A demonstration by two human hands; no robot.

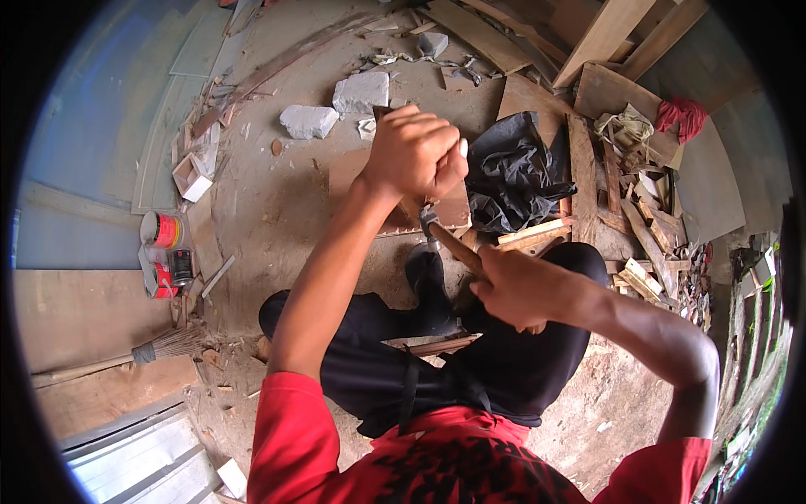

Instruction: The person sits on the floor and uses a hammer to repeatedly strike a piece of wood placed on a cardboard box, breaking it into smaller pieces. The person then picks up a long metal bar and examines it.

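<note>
While left hand (413,153) fists tight, grip clamped on wood piece (395,113), right hand (520,290) grip clamps hammer handle (457,248).

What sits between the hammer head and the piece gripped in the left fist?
Nothing visible. The hammer in the right hand has its head right below the left hand, which closes on a wooden piece; the contact spot is hidden.

The right hand (525,290) closes around a smooth brown wooden hammer handle (457,246), which ends in a dull grey metal head (428,218). Under the left hand (411,151) lies a flat, matt brown wooden board (353,172). Just right of this hand is a crumpled, slightly glossy black plastic sheet (512,172). Beyond it lie rough white stone blocks (361,91).
</note>
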